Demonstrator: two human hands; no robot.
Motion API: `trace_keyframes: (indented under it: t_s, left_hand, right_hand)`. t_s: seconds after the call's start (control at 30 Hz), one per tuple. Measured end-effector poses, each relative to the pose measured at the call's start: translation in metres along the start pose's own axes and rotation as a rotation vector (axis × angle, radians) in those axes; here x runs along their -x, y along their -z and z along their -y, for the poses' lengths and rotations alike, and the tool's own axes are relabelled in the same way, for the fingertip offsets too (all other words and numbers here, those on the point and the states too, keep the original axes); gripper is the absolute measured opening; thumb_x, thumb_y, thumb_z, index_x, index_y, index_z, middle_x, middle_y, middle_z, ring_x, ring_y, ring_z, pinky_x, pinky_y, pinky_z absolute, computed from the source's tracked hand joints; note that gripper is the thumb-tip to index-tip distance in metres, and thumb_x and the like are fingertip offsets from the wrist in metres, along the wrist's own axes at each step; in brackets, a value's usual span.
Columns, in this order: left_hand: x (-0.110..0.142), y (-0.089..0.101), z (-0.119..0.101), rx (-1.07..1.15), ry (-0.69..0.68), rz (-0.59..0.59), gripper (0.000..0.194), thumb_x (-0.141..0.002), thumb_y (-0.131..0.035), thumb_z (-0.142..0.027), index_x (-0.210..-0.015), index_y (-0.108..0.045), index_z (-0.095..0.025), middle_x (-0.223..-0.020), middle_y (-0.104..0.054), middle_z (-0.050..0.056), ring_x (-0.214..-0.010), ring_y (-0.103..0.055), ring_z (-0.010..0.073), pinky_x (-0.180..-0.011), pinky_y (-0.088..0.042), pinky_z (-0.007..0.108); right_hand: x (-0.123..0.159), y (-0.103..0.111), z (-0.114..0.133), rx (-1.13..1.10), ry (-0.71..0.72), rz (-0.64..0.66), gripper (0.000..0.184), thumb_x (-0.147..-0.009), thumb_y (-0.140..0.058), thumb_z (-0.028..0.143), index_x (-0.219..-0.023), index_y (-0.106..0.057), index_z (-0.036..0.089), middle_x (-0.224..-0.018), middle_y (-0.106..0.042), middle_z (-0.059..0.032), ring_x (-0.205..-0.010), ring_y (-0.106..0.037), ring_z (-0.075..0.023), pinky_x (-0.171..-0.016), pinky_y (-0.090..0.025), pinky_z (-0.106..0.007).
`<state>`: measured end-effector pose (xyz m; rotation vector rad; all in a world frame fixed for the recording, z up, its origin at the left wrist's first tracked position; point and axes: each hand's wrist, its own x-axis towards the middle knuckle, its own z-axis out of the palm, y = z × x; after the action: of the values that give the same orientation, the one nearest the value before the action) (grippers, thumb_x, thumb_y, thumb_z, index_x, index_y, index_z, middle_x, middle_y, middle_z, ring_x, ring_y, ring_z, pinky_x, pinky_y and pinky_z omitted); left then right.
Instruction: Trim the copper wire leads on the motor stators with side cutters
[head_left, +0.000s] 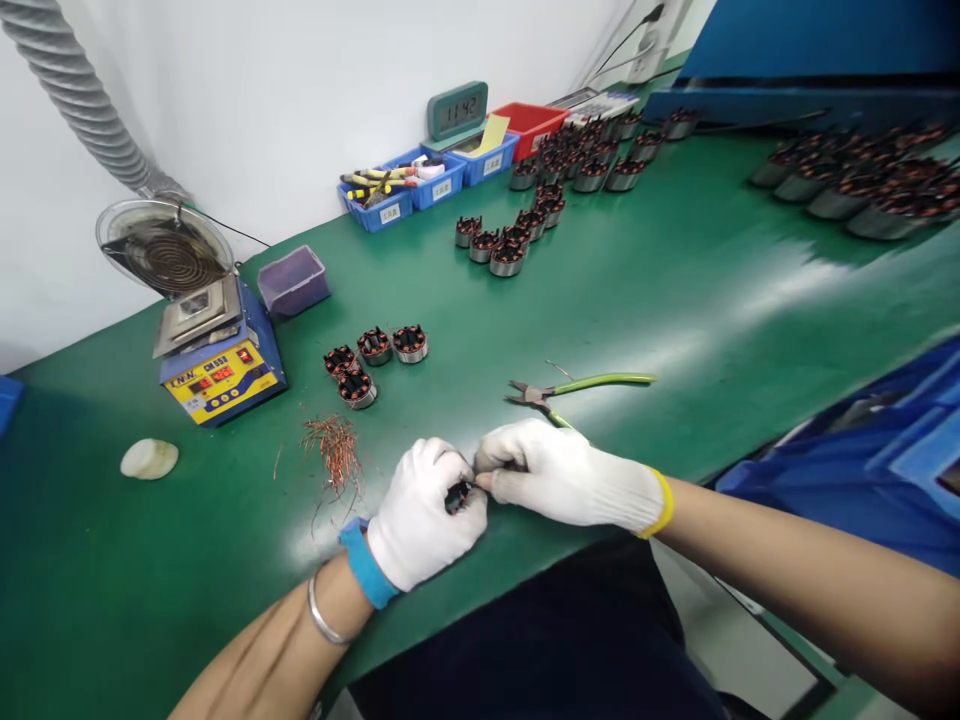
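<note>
– Bare forearms nearest: left forearm (pixel 270 640) with a silver bangle (pixel 322 612), right forearm (pixel 795 560) reaching in from the side. And at the end of them?

– A wound core (pixel 457 497), dark with specks of copper, by the near edge of the green table (pixel 187 580). Mostly covered by the white-gloved left hand (pixel 427 510), thumb and fingers wrapped firmly around.

– Pointing which way?

– Hard to say. Visible only through the gap between thumb and forefinger, a dark wound part seemingly toward the camera; cannot tell the run of the long axis.

– And the right hand (pixel 559 475)?

– Gloved too, fingers curled, thumb and fingertips drawn close at the core's right side. Cannot tell whether pinching anything; too small to see.

– Next, outward?

– Just beyond the right hand, pliers (pixel 581 383) with green handles, nose toward the left, long axis across the table. Left of the left hand, a heap of copper wire clippings (pixel 335 450); past that, four cores (pixel 357 387), upright, prongs up.

– Farther left?

– A white round block (pixel 150 459), and a blue-and-yellow bench unit (pixel 225 375) with a lit red display. Just beside, a purple bin (pixel 294 282).

– And toward the back?

– More cores (pixel 507 262) in clusters, blue bins (pixel 424 198), some with tools, a red bin (pixel 551 127), and a clock (pixel 457 110) reading 11:42.
</note>
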<state>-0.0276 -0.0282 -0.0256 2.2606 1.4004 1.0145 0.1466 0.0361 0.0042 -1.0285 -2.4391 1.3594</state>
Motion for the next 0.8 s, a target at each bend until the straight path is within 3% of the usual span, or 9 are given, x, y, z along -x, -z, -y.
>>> trace_keyframes:
  t_s: [0.2, 0.33, 0.43, 0.5, 0.73, 0.8]
  left_hand:
    - [0.002, 0.002, -0.001, 0.051, 0.018, 0.034, 0.01, -0.074, -0.055, -0.014, -0.076, -0.047, -0.02, -0.082, -0.056, 0.004, -0.078, -0.05, 0.0189, -0.073, -0.044, 0.035]
    - [0.002, 0.0, -0.001, 0.055, -0.02, 0.029, 0.01, -0.075, -0.051, -0.011, -0.074, -0.046, -0.02, -0.079, -0.055, 0.004, -0.076, -0.05, 0.0183, -0.072, -0.044, 0.034]
    - [0.002, 0.0, -0.001, 0.049, -0.016, 0.041, 0.01, -0.076, -0.051, -0.012, -0.073, -0.047, -0.02, -0.079, -0.055, 0.004, -0.076, -0.05, 0.0181, -0.07, -0.043, 0.033]
    - [0.001, 0.0, -0.001, 0.055, 0.006, 0.05, 0.009, -0.078, -0.051, -0.013, -0.072, -0.047, -0.02, -0.08, -0.055, 0.004, -0.076, -0.05, 0.0181, -0.07, -0.043, 0.033]
    - [0.001, 0.002, -0.005, 0.101, 0.066, 0.046, 0.007, -0.077, -0.051, -0.014, -0.076, -0.046, -0.019, -0.084, -0.055, 0.006, -0.08, -0.052, 0.0199, -0.075, -0.046, 0.037]
    - [0.003, 0.004, -0.006, 0.165, 0.132, 0.051, 0.018, -0.071, -0.056, -0.014, -0.087, -0.049, -0.018, -0.097, -0.055, 0.009, -0.089, -0.054, 0.0219, -0.082, -0.047, 0.04]
  right_hand:
    - [0.006, -0.001, -0.007, -0.082, -0.054, -0.033, 0.023, -0.081, -0.052, 0.037, -0.07, -0.059, 0.018, -0.066, -0.061, -0.0005, -0.061, -0.053, -0.0137, -0.056, -0.04, -0.026]
    - [-0.004, 0.02, -0.003, -0.316, -0.12, 0.167, 0.03, -0.079, -0.053, 0.045, -0.073, -0.059, 0.016, -0.065, -0.064, -0.0024, -0.059, -0.059, -0.0144, -0.056, -0.047, -0.026]
    - [-0.016, 0.028, 0.002, -0.394, -0.251, 0.369, 0.033, -0.067, -0.067, 0.047, -0.07, -0.06, 0.014, -0.06, -0.064, -0.0026, -0.055, -0.061, -0.0148, -0.054, -0.051, -0.026]
    - [-0.022, 0.026, 0.004, -0.394, -0.323, 0.433, 0.035, -0.06, -0.075, 0.045, -0.066, -0.06, 0.014, -0.055, -0.063, -0.0018, -0.051, -0.061, -0.014, -0.052, -0.052, -0.024]
    - [-0.022, 0.014, 0.002, -0.508, -0.349, 0.438, 0.028, -0.064, -0.07, 0.041, -0.066, -0.061, 0.014, -0.054, -0.065, -0.0023, -0.049, -0.062, -0.0133, -0.055, -0.055, -0.024]
    - [-0.018, 0.011, 0.002, -0.488, -0.329, 0.389, 0.019, -0.067, -0.064, 0.033, -0.066, -0.062, 0.014, -0.053, -0.064, -0.0014, -0.047, -0.06, -0.0127, -0.053, -0.054, -0.024]
